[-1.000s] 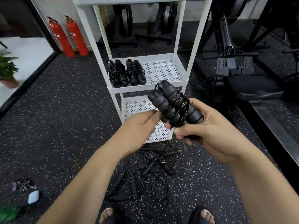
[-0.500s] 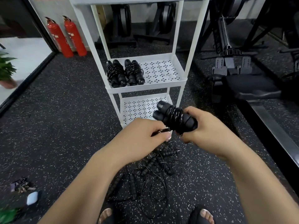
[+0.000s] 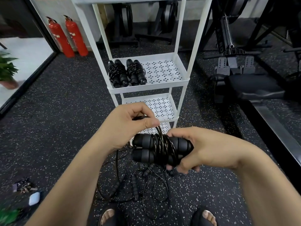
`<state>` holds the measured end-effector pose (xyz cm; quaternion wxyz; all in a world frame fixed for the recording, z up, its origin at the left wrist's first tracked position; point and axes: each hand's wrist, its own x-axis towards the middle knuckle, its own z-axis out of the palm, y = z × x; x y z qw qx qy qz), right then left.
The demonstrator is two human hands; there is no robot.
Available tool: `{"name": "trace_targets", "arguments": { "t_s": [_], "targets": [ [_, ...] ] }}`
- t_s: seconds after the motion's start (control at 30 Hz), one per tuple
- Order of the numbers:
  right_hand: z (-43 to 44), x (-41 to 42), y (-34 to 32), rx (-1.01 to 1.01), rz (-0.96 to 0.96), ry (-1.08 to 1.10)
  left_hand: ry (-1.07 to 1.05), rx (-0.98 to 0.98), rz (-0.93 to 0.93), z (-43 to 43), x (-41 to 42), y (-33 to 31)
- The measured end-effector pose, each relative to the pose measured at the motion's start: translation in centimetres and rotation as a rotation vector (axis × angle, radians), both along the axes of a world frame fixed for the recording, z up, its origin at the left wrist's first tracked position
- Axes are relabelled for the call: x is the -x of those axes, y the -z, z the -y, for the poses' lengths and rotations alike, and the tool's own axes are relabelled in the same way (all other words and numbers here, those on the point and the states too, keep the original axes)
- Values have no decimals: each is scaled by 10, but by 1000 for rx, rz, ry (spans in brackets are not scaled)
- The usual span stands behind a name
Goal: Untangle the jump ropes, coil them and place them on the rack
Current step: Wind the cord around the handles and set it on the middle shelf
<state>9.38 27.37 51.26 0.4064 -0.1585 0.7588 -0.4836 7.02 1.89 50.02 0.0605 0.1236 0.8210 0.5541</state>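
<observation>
Head view. Rack (image 3: 146,89): two coiled ropes (image 3: 127,74) lay on its middle shelf, done. Third rope (image 3: 156,150): right hand (image 3: 205,147) gripped its paired handles, left hand (image 3: 127,124) pinched the free cord; nearly coiled, unshelved. Tangled ropes (image 3: 133,186) lay on the floor (image 3: 65,128), outstanding.

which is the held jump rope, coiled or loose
Mostly coiled: cord wraps its handles in the right hand; left hand pinches a loose loop.

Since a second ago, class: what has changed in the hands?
The right hand lowered the black foam-handled jump rope, tipping its handles leftward; the left hand pinched its black cord and pulled it upward. Unchanged: two coiled ropes on the white metal rack, tangled ropes on the floor.
</observation>
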Motion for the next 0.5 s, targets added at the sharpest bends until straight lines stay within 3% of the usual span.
{"name": "trace_targets", "arguments": {
  "t_s": [0.23, 0.4, 0.5],
  "targets": [
    [-4, -2, -6, 354, 28, 77, -83, -247, 285, -8, 5, 9],
    [-1, 1, -3, 490, -11, 318, -102, 143, 221, -23, 3, 28],
    [1, 5, -1, 415, -100, 507, 2, 264, 150, -36, -1, 29]
  ]
}}
